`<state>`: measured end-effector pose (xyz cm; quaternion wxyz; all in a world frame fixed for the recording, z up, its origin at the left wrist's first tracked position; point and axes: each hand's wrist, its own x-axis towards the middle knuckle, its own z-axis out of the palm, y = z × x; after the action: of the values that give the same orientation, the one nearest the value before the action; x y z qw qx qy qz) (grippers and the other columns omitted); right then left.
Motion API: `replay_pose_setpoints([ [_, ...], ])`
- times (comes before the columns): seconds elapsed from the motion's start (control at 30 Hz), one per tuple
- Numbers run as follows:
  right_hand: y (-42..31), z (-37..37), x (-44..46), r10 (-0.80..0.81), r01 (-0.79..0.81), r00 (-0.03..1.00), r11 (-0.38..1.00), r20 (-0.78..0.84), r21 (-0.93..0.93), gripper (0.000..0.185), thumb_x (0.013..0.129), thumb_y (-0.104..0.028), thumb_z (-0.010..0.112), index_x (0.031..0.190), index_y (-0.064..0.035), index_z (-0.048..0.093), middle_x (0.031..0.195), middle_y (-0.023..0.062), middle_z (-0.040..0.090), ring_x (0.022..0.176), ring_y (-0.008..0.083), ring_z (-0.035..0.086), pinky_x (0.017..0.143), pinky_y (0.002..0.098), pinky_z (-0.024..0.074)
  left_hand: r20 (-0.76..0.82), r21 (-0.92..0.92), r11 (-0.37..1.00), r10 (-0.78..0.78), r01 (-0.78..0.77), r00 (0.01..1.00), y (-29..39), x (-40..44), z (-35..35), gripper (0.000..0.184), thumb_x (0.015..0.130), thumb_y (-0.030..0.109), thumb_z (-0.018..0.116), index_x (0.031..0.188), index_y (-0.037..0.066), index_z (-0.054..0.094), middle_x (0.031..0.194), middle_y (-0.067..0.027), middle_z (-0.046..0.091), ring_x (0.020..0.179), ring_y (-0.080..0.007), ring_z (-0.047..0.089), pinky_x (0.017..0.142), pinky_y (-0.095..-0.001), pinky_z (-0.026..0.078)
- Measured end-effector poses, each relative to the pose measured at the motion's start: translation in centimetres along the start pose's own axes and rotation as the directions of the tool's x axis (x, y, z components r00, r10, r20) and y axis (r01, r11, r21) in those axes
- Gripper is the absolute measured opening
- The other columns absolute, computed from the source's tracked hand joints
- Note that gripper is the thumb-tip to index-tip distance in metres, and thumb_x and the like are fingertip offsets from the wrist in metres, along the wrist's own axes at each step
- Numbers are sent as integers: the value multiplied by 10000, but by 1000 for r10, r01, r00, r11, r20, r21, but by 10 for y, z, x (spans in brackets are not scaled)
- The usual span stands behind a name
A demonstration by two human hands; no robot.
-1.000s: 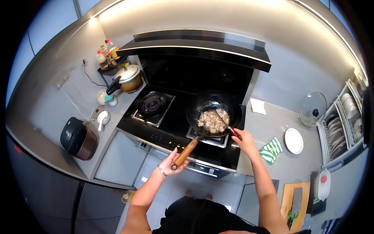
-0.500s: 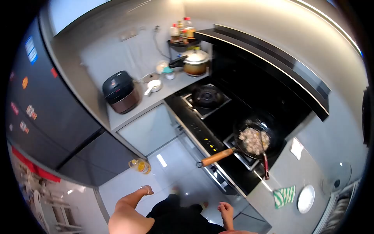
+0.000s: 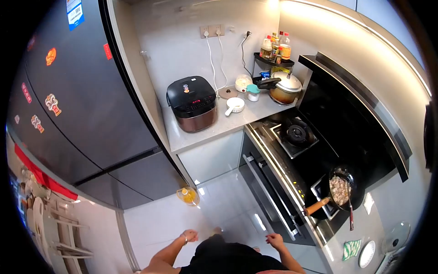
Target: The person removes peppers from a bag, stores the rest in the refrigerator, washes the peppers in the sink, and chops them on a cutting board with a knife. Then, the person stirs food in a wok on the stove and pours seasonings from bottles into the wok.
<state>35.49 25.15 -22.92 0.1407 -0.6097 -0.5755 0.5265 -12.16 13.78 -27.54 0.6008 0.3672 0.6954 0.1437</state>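
Observation:
My left hand, with a bracelet at the wrist, is low over the floor, its fingers curled; whether anything is inside is hidden. My right hand hangs in front of the stove, fingers loosely bent and touching nothing. The wok stands on the right burner with chopped meat in it. Its wooden handle points toward the front edge. A spatula with a dark red handle leans in the wok. On the floor by the fridge stands a bottle of yellow oil.
A tall dark fridge fills the left side. On the counter are a rice cooker, a white bowl with a spoon and a pressure cooker. A striped cloth and white plate lie at the lower right.
Both hands have let go, the left of the wok handle and the right of the spatula, and moved down beside the body. The view has turned left toward the fridge.

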Motion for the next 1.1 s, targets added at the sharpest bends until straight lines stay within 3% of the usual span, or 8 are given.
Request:
replay_pose_setpoints([
  [0.07,22,16,15,283,-291,956,940,69,177,184,842,-98,541,932,17,653,771,134,668,643,187,655,569,271,524,266,663,676,189,-322,945,-105,39,-23,207,866,210,513,863,43,634,740,-76,641,696,-180,638,566,-291,506],
  [0.13,30,24,14,488,-488,869,826,75,280,168,836,-105,565,941,-2,646,766,130,665,652,207,659,560,277,528,210,-95,995,56,-37,976,-142,13,-50,228,828,217,526,746,35,637,712,-81,645,627,-173,625,548,-323,492],
  [0.2,46,32,8,573,-547,818,738,61,396,161,823,-101,596,924,15,640,748,151,658,617,222,650,509,295,519,16,10,871,-492,492,871,-148,25,-41,233,809,222,533,703,39,633,735,-83,656,568,-158,603,544,-341,485],
  [0.33,37,42,-14,648,-552,762,653,-4,519,161,819,-104,611,923,19,628,740,157,657,588,228,647,474,302,514,470,877,166,-98,-451,877,-144,81,-78,195,754,168,579,837,26,682,881,-146,671,800,-287,650,683,-409,523],
  [0.43,37,50,-28,681,-552,731,631,-48,544,146,825,-98,595,926,1,629,739,150,659,579,217,646,487,304,519,116,718,684,62,-127,991,-7,68,-95,336,823,195,392,880,40,685,979,-202,632,936,-353,604,837,-432,475],
  [0.63,50,58,-43,716,-519,689,599,-117,609,137,814,-56,560,906,9,639,705,148,648,558,214,633,468,319,517,110,533,769,351,-354,930,230,81,-54,441,847,322,513,1180,33,529,1077,-190,603,1035,-346,554,898,-422,429],
  [0.7,110,58,-38,503,-363,853,765,-140,532,151,825,-46,523,921,20,619,646,137,620,525,210,605,465,320,516,131,533,694,497,-484,858,269,72,-32,378,849,301,531,1136,56,554,1053,-185,609,988,-339,572,859,-419,449],
  [1.1,117,74,-48,877,-361,480,224,-26,905,192,845,-91,492,990,0,579,747,104,573,569,203,554,487,296,488,-278,251,451,881,-857,382,502,99,-21,260,789,30,602,1048,53,603,877,-89,615,729,-166,618,579,-264,507],
])
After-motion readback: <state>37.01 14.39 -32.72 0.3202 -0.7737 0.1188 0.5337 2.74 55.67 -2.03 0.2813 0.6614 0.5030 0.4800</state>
